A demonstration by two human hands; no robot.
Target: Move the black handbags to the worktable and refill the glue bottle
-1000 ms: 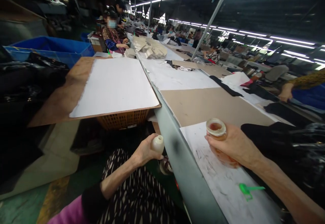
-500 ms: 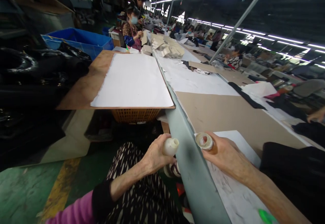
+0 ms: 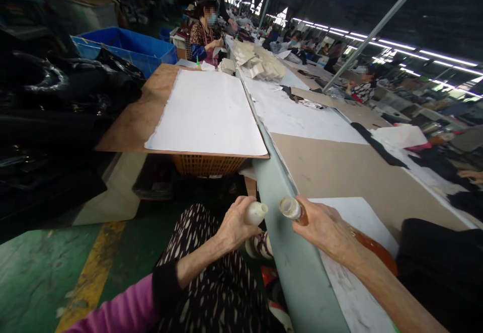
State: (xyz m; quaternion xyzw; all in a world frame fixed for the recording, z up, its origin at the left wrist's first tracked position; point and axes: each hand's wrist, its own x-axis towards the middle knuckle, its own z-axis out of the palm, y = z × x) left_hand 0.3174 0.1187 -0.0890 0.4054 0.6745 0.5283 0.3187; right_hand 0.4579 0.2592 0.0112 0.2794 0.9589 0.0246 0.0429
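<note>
My left hand (image 3: pixel 234 225) is closed around a small whitish plastic bottle (image 3: pixel 255 214) with no cap, its open neck tilted to the right. My right hand (image 3: pixel 320 227) grips the neck of a larger clear bottle (image 3: pixel 373 247) of amber liquid. That bottle lies tipped over the table, partly hidden behind my hand and forearm, its wide open mouth pointing left toward the small bottle. A short gap separates the two mouths, and I see no stream of liquid between them.
A brown board with a white sheet (image 3: pixel 211 111) juts out ahead on the left, above an orange basket (image 3: pixel 207 166). The long table's grey-green edge (image 3: pixel 277 182) runs forward. Stacked beige pieces (image 3: pixel 260 61), a blue bin (image 3: pixel 128 46) and a seated co-worker (image 3: pixel 204 36) are farther off.
My right hand has tipped the larger bottle toward the left, so its amber body now shows behind my wrist. The small bottle has leaned slightly more to the right.
</note>
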